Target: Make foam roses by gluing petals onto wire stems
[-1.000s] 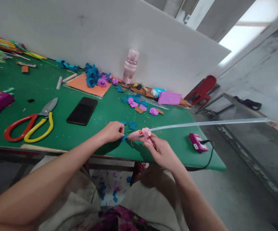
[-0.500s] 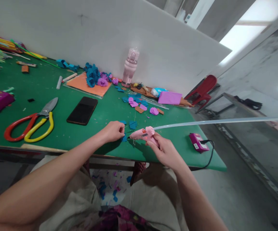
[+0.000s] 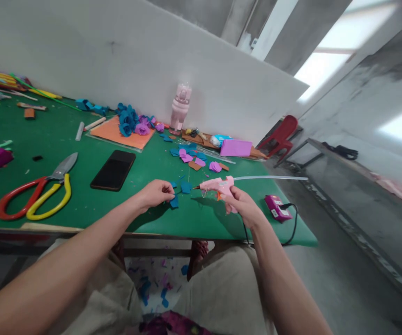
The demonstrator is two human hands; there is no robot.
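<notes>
The right hand [image 3: 241, 204] is wrapped around the grip of a small pink plastic hot-glue gun [image 3: 218, 186], held above the green felt-covered table [image 3: 92, 204] with its nozzle pointing toward 9 o'clock and a long translucent glue stick [image 3: 268, 177] running out of its back toward 3 o'clock. The left hand [image 3: 155, 193] rests on the table at about 9 o'clock from the nozzle, fingertips pinched narrowly on a small teal foam petal piece [image 3: 174, 202] — the nozzle tip is near it but apart. Another teal foam scrap [image 3: 186, 187] lies just beyond, at 12 o'clock from the pinched piece.

At 9 o'clock from the left hand lies a black smartphone [image 3: 113, 170], face up, and further the same way a large pair of shears with red and yellow handles [image 3: 35, 197]. Toward 12 o'clock, by the white board wall, stand a pale pink drink bottle [image 3: 180, 108] and a cluster of finished blue and purple foam flowers [image 3: 133, 122] on an orange sheet [image 3: 112, 135]. At 3 o'clock from the right hand sits a small magenta plug box [image 3: 276, 207] with a black cord.
</notes>
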